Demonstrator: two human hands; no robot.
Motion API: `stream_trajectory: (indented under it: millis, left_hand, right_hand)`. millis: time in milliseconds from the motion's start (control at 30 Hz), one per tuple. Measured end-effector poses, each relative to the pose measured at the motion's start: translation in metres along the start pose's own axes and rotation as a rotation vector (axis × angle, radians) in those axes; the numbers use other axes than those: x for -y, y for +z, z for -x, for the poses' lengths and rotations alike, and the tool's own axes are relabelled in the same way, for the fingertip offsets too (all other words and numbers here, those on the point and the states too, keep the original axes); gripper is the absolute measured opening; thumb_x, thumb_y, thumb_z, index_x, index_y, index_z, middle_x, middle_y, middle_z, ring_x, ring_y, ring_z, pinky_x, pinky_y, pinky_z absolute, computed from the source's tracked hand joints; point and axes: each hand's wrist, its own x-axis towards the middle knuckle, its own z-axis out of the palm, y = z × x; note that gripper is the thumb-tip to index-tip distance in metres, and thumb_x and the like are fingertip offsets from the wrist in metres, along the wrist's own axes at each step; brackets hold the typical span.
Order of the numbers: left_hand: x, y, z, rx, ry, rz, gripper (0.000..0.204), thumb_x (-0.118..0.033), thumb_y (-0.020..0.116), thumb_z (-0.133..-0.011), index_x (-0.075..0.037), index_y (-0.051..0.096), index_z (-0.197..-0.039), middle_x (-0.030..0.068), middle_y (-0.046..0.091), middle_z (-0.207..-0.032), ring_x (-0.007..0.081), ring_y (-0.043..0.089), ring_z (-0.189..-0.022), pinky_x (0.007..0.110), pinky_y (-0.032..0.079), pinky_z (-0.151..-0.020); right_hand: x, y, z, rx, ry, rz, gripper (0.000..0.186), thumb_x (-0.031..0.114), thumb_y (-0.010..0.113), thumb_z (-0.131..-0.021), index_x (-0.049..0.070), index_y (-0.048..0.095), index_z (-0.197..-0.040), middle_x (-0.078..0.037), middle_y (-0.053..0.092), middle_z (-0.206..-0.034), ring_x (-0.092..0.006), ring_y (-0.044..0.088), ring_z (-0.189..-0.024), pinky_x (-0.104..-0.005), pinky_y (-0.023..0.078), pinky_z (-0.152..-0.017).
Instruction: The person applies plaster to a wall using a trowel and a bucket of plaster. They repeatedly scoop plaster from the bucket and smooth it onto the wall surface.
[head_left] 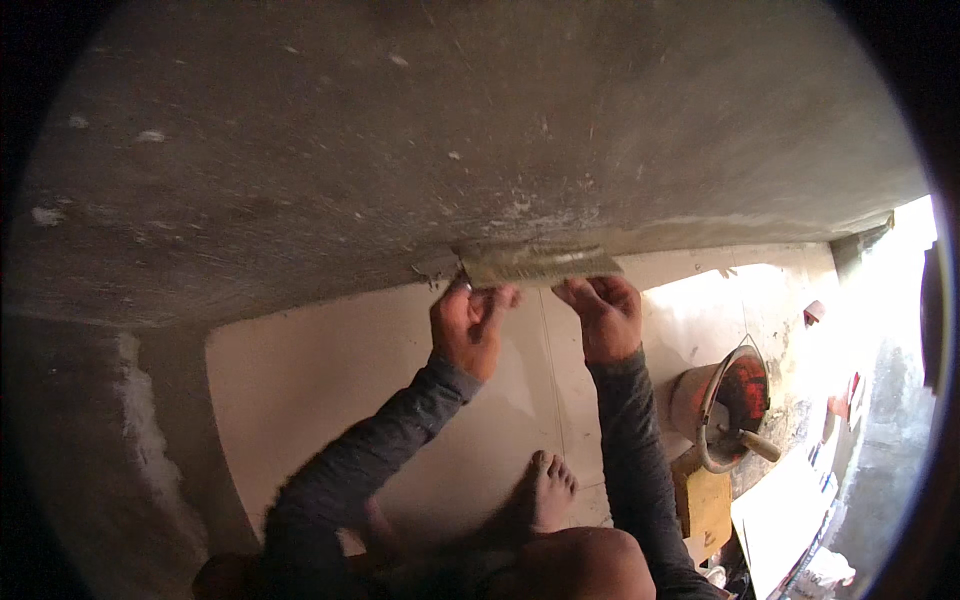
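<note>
A flat, narrow grey-green strip, which looks like a tile piece smeared with wet mortar, is at the foot of the rough grey wall. My right hand pinches its lower edge near the right end. At the left end, my left hand is closed on the strip's lower corner, its fingers a little blurred. The strip's back edge meets or nearly meets the wall; how firmly it touches I cannot tell.
Pale tiles cover the floor. To the right stands a bucket, orange-stained inside, with a wooden-handled tool in it. Beside it are a yellow box and a white sheet. My bare foot rests below my hands.
</note>
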Motion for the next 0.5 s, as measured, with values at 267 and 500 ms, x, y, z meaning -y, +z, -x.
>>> stream_trajectory:
  millis: [267, 500]
  left_hand:
    - [-0.048, -0.095, 0.063, 0.18, -0.405, 0.202, 0.029, -0.013, 0.06, -0.097, 0.002, 0.055, -0.121, 0.0142, 0.068, -0.099, 0.0208, 0.069, -0.09, 0.035, 0.061, -0.075]
    - [0.012, -0.149, 0.068, 0.164, -0.473, 0.199, 0.026, -0.013, 0.066, -0.094, 0.003, 0.062, -0.113, 0.0128, 0.069, -0.103, 0.0204, 0.069, -0.086, 0.034, 0.061, -0.075]
  right_hand:
    - [-0.027, 0.056, 0.079, 0.067, 0.195, -0.213, 0.02, -0.005, 0.059, -0.09, -0.009, 0.062, -0.11, -0.018, 0.068, -0.111, -0.0275, 0.067, -0.102, -0.042, 0.056, -0.095]
    - [-0.081, 0.08, 0.081, 0.022, 0.269, -0.237, 0.017, -0.004, 0.061, -0.091, -0.01, 0.061, -0.107, -0.017, 0.068, -0.105, -0.0275, 0.069, -0.096, -0.0401, 0.058, -0.093]
